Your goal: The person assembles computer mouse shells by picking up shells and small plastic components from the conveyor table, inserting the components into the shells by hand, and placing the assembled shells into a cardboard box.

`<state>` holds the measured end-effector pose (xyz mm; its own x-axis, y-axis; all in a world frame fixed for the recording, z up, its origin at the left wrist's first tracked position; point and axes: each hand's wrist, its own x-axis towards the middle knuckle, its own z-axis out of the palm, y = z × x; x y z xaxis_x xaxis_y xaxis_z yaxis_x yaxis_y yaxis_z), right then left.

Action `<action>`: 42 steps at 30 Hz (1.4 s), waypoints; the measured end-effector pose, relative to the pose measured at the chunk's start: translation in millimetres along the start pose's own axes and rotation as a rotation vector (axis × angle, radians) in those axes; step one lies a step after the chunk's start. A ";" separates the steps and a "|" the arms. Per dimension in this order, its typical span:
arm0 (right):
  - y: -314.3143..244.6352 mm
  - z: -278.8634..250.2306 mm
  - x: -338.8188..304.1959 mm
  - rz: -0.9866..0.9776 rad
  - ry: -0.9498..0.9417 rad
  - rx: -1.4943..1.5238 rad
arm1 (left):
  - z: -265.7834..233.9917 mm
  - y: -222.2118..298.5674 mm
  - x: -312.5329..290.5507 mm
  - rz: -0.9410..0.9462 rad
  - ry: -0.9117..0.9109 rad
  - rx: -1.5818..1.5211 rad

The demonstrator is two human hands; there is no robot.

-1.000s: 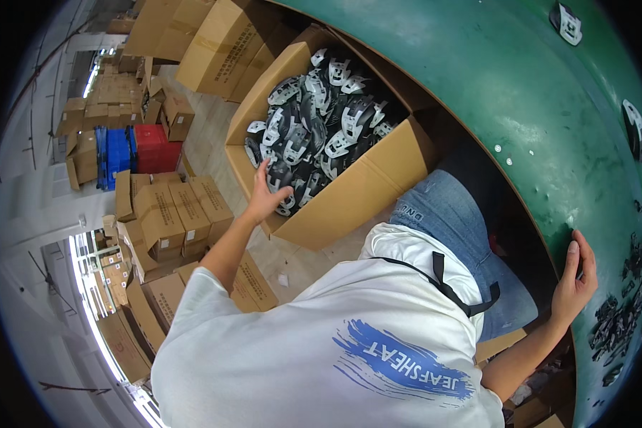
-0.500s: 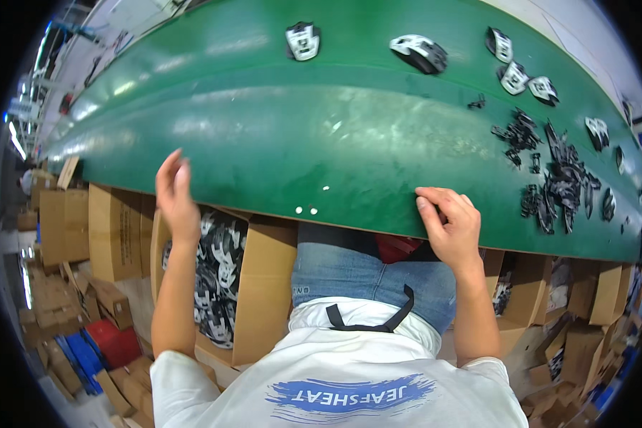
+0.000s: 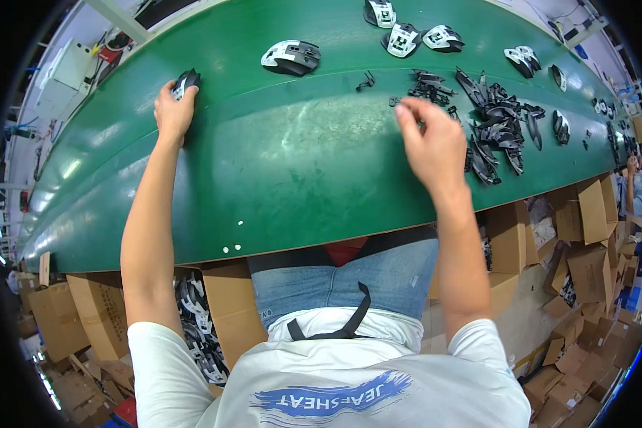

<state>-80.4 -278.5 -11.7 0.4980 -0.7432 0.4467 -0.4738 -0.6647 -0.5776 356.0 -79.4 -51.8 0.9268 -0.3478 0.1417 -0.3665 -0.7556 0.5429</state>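
At the left of the green belt, my left hand grips a black and white computer mouse shell, its fingers wrapped round the near end. My right hand is over the belt beside a pile of small black plastic parts. Its thumb and forefinger are drawn together, right by a tiny black piece; whether they pinch it I cannot make out. Curved black side pieces lie heaped to the right of this hand. Another mouse shell rests on the belt between my hands, farther off.
More mouse shells lie along the far side and right of the belt. Three white dots are near its front edge. Cardboard boxes stand below, one holding shells. A person is at the far right.
My left hand has reached forward and taken hold of a mouse shell. My right hand has moved forward to the small black parts. The view has shifted to the right.
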 end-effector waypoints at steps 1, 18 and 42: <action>0.0 2.3 15.5 -0.037 -0.041 -0.068 | -7.4 -10.1 -9.2 -0.006 0.008 0.013; -16.2 52.4 46.1 -0.188 -0.430 -0.102 | -63.4 -12.3 -272.5 -0.336 -0.657 -2.055; -110.0 170.1 27.2 -0.586 -0.371 0.139 | -45.5 -12.3 -294.0 -0.342 -0.634 -2.169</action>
<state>108.8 -212.7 -52.2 0.8693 -0.1740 0.4627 0.0334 -0.9132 -0.4062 91.8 57.4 -62.5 0.6195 -0.7815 -0.0742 0.7552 0.5676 0.3279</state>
